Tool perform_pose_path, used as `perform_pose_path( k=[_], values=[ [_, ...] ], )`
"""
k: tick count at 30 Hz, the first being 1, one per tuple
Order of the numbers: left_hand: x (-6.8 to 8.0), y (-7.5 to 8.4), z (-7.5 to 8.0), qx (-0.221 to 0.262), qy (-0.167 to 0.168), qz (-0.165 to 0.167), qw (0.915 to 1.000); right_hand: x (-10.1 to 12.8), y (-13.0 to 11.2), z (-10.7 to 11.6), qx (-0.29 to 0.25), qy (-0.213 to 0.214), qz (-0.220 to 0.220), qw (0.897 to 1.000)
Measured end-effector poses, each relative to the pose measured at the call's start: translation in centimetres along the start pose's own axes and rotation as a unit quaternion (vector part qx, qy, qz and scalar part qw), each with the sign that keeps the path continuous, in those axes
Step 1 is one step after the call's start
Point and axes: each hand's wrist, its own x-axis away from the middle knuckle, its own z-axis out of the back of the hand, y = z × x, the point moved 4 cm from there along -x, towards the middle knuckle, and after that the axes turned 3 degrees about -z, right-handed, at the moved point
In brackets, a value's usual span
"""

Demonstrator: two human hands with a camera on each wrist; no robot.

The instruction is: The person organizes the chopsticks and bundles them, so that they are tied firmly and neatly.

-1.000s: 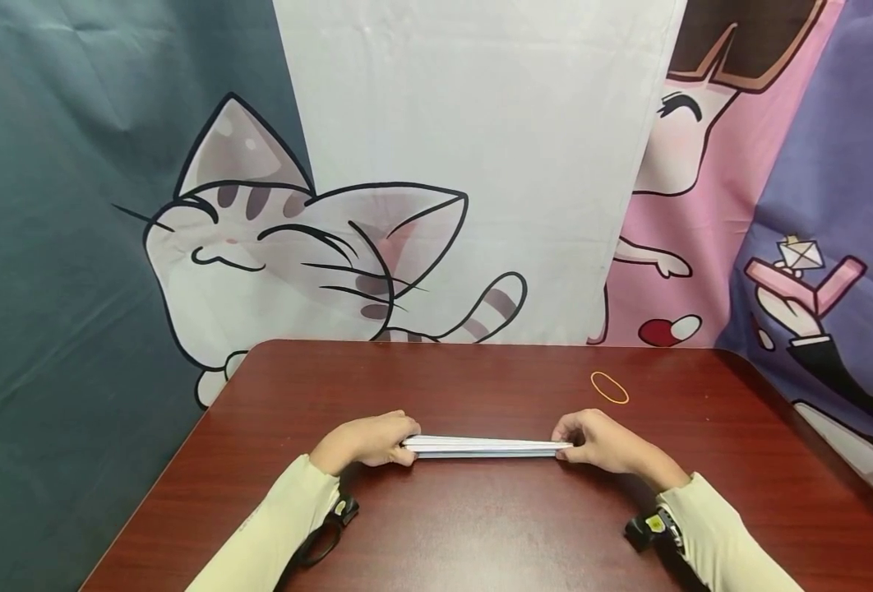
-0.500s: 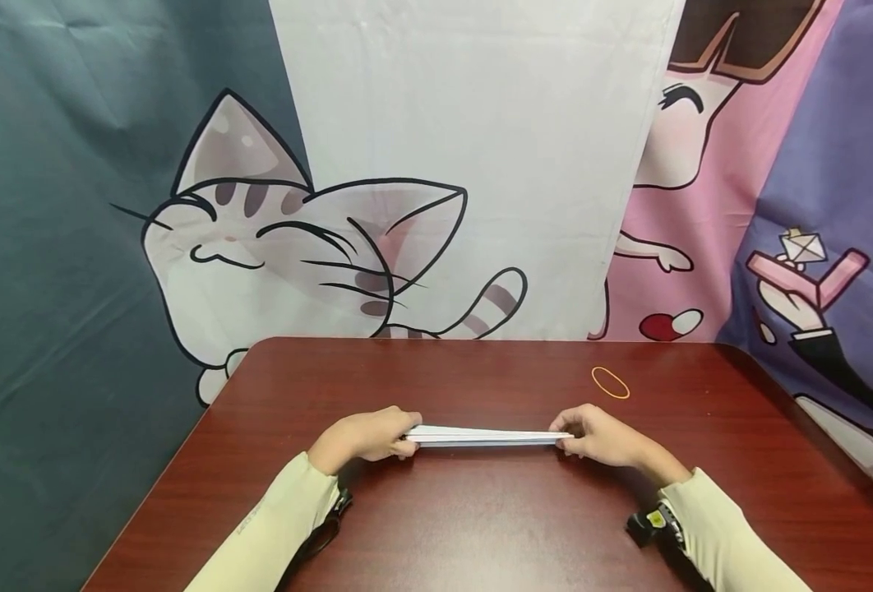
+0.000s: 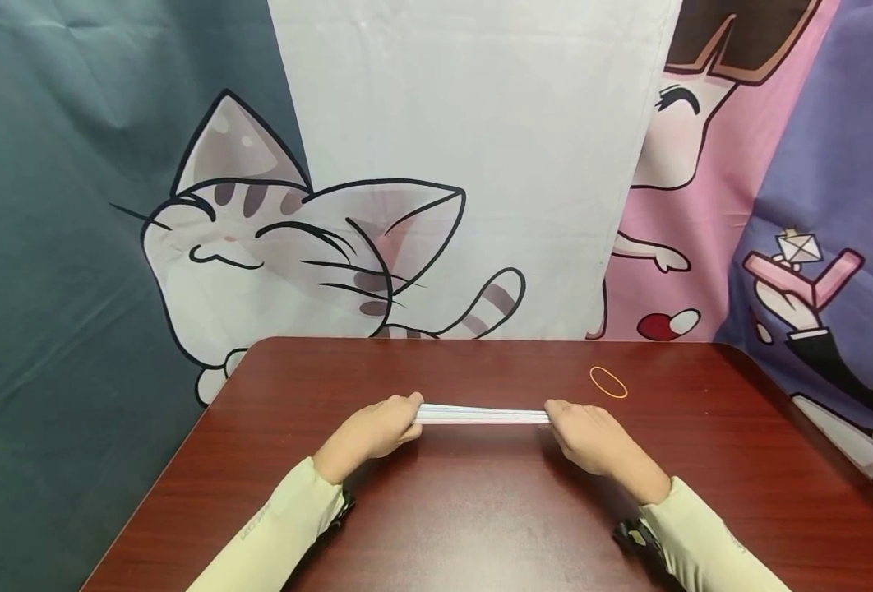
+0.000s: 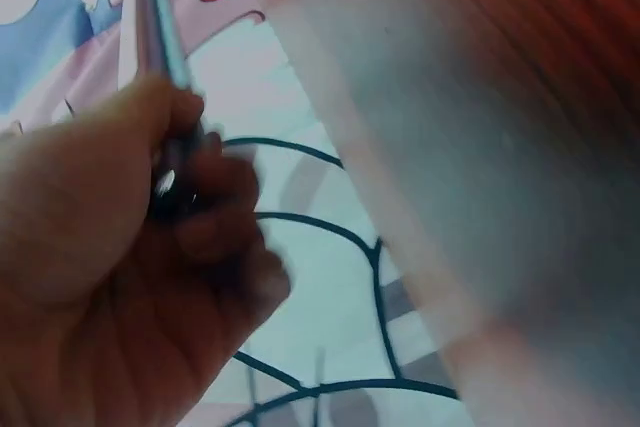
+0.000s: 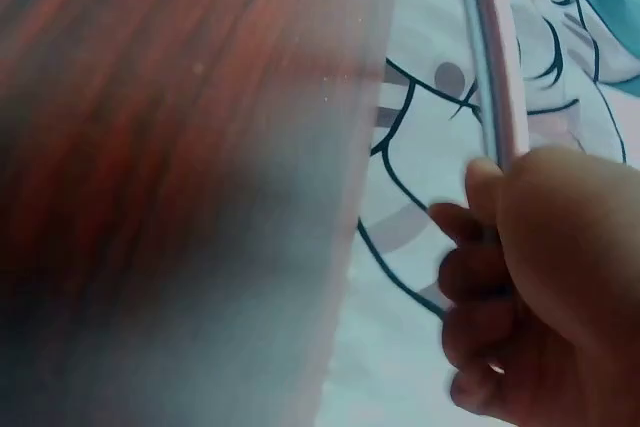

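Observation:
Between both hands stretches a thin white bundle of layered sheets, seen edge-on in the head view. Its long side runs left to right above the brown table. My left hand grips the left end, thumb on the near side. At the opposite end, my right hand holds the bundle with its fingers wrapped under. Pale blue and pinkish layers of the sheets show past the thumb in the left wrist view. The right wrist view shows the same sheets rising from my curled fingers.
A yellow rubber band lies on the table, far right of the sheets. Behind the table's back edge hangs a cloth backdrop printed with a cartoon cat and figures.
Both hands have raised the bundle of sheets and moved it away from me. The right hand has shifted from a fingertip pinch to a fuller grip. The rubber band stays put.

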Motion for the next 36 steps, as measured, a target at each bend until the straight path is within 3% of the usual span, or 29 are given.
perform_pose_path(
  k=[3,6,11,16,26,32,36],
  values=[
    [0.0,1.0,0.8,-0.085,0.086,0.016,0.9925,-0.3,-0.1,0.6,0.088,0.059,0.010,0.994],
    [-0.1,2.0,1.4,-0.170,0.164,0.016,0.9715,-0.6,-0.2,1.2,0.132,0.117,0.010,0.984],
    [0.0,2.5,1.5,-0.246,0.229,0.024,0.9415,-1.1,-0.8,2.2,0.158,0.186,0.002,0.970],
    [0.0,2.5,2.0,-0.274,0.270,0.027,0.9226,-1.6,-1.3,2.9,0.165,0.230,-0.020,0.959],
    [0.1,3.2,3.1,-0.294,0.315,0.028,0.9016,-2.4,-2.6,3.6,0.177,0.331,0.005,0.927],
    [-0.1,4.0,3.8,-0.316,0.325,0.023,0.8913,-3.1,-2.4,4.3,0.180,0.348,0.003,0.920],
    [-0.8,4.6,4.7,-0.338,0.341,0.027,0.8767,-3.6,-1.9,5.6,0.170,0.367,0.000,0.915]
  ],
)
